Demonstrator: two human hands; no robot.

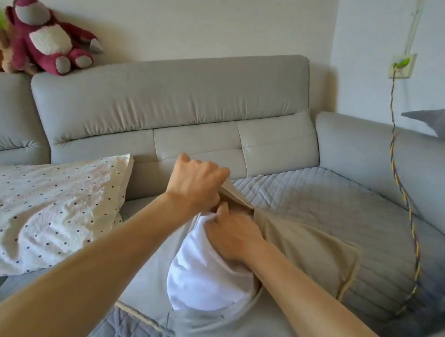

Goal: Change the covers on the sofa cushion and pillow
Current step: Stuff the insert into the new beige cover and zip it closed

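White cushion insert (203, 277), soft & puffy, sits mid-seat on the light grey leather-look sofa (168, 101), about half inside a beige fabric cover (304, 247), the bare end toward the camera. The cover lies on the grey quilted seat mat (336, 203).

Left hand (196, 184): fingers curled tight on the top edge of the cover's opening, lifting it. Right hand (233, 236): at the mouth of the cover, fingers bunched into the insert's fabric, gripping it.

Progress, as a judgement: cushion is mid-swap. Can't tell from one view if the insert is going in or coming out. Either way this cover isn't done, closure incl.

White pillow w/ small dark dots (31, 207) lies to the left, well apart from both hands, already in a case; old or new, can't say.
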